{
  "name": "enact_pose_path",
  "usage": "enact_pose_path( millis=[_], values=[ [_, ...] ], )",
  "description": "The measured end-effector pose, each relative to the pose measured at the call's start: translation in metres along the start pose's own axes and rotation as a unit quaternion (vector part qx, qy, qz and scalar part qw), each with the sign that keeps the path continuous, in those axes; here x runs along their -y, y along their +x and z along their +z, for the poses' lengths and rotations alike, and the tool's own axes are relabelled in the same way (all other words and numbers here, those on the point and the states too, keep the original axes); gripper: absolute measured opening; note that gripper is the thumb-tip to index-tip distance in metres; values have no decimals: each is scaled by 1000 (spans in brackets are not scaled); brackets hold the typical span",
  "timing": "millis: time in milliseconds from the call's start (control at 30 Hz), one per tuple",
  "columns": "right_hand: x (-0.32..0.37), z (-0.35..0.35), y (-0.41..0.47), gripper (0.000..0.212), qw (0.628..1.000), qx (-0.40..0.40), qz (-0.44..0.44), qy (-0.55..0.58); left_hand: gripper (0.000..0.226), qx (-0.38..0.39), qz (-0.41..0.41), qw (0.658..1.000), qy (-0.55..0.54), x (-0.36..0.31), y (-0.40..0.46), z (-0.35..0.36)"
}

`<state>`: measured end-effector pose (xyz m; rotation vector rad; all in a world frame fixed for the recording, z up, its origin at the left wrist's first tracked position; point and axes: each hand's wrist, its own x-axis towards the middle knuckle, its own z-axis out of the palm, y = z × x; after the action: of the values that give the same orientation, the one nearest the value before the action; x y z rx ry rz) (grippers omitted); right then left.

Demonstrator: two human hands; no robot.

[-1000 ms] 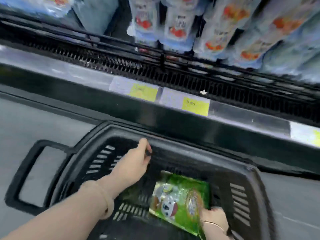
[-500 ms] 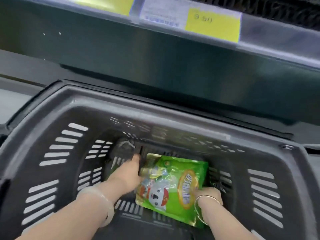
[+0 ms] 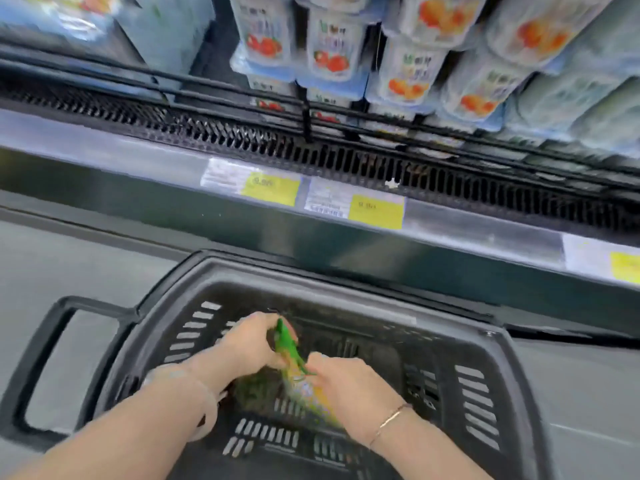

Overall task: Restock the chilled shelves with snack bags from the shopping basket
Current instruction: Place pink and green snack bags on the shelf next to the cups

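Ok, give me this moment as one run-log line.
step: pick from basket | left hand: grips green snack bag top | right hand: holds bag lower | bag: edge-on, inside basket | shelf: not yet reached

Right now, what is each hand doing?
Left hand: grips the upper edge of the green printed snack bag.
Right hand: grips the same bag lower down, inside the black slotted plastic basket.

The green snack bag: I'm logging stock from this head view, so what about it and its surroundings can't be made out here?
- Green snack bag: turned edge-on between the left hand and right hand, so its front print is hidden.
- Basket floor: partly covered by both arms; whether other bags remain is unclear.
- Yellow price tags: numbers blurred.
- Yogurt packs: tops cut off by the upper edge.
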<state>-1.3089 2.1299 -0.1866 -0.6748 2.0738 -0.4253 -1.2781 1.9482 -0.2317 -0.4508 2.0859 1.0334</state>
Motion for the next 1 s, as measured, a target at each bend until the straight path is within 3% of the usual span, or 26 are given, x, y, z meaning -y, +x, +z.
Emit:
enact_pose_path(
  millis=[67, 133, 267, 333, 500, 633, 700, 767, 833, 900, 967, 1000],
  values=[
    [15, -32, -5, 20, 999, 1, -50, 18, 36, 47, -7, 995, -91, -4, -20, -28],
    [32, -80, -14, 25, 994, -16, -89, 57, 41, 85, 2, 989, -117, -15, -41, -50],
    [77, -167, -25, 26, 990, -32, -139, 10, 41, 78, 38, 971, -222, -52, -72, -91],
    [103, -205, -33, 37, 985, -55, -162, -19, 42, 42, 53, 965, -254, -76, -87, -116],
    [150, -278, -54, 29, 971, -165, -174, -21, 20, -60, 82, 941, -323, -127, -127, -175],
    [172, -333, -78, 20, 931, -314, -187, 12, 18, -70, 104, 914, -386, -169, -162, -219],
    [179, -360, -96, 23, 888, -412, -184, 88, 32, -75, 124, 909, -390, -195, -181, -246],
    [180, -382, -113, 33, 833, -480, -179, 208, 27, -84, 148, 895, -412, -216, -197, -268],
    [179, -402, -136, 52, 812, -433, -170, 353, 20, -106, 175, 881, -427, -244, -212, -292],
    [176, -413, -155, 62, 871, -329, -123, 342, 20, -125, 209, 872, -425, -272, -222, -306],
    [168, -423, -168, 46, 921, -252, -95, 281, 22, -132, 226, 874, -410, -308, -227, -314],
    [163, -427, -171, 34, 926, -247, -80, 273, 25, -138, 226, 878, -399, -328, -228, -314]
  ],
)
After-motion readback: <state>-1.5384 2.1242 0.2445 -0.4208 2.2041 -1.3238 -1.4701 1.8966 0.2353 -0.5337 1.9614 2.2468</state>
